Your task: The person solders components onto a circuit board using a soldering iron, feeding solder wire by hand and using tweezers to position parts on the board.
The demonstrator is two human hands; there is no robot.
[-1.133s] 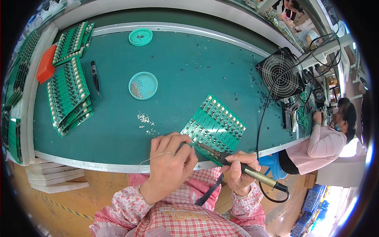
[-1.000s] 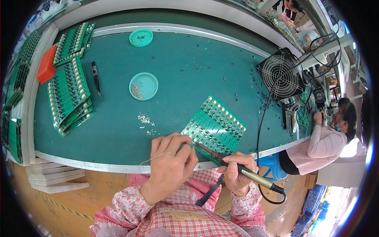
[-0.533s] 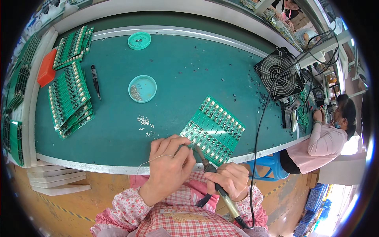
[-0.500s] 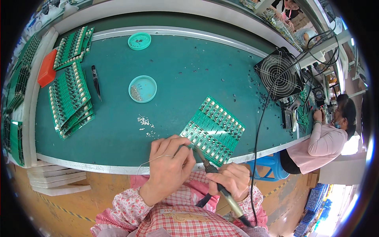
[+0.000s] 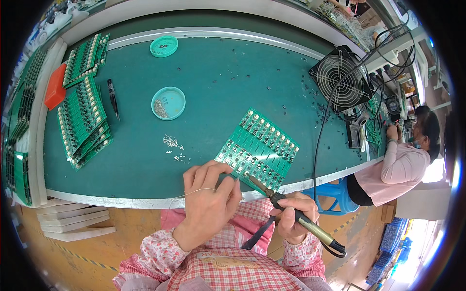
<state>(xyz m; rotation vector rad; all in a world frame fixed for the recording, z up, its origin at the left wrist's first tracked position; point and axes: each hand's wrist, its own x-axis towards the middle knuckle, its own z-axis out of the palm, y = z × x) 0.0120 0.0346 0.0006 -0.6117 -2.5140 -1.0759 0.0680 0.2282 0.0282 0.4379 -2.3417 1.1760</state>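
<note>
A green circuit board with rows of small components lies at the front edge of the green bench mat. My right hand is closed around a soldering iron, whose tip reaches the board's near rows. Pinched in the fingers of my left hand is a thin solder wire, which trails back over the hand; the fingertips are at the board's near left corner. The exact contact at the iron's tip is too small to make out.
Stacked circuit boards stand at the left beside tweezers and a red box. Two round turquoise dishes hold small parts. A black fan stands at the right, its side crossed by a cable; a co-worker sits beyond.
The soldering iron and my right hand have shifted right, the handle lying at a lower angle. My left hand stays near the board's corner. The view has shifted slightly.
</note>
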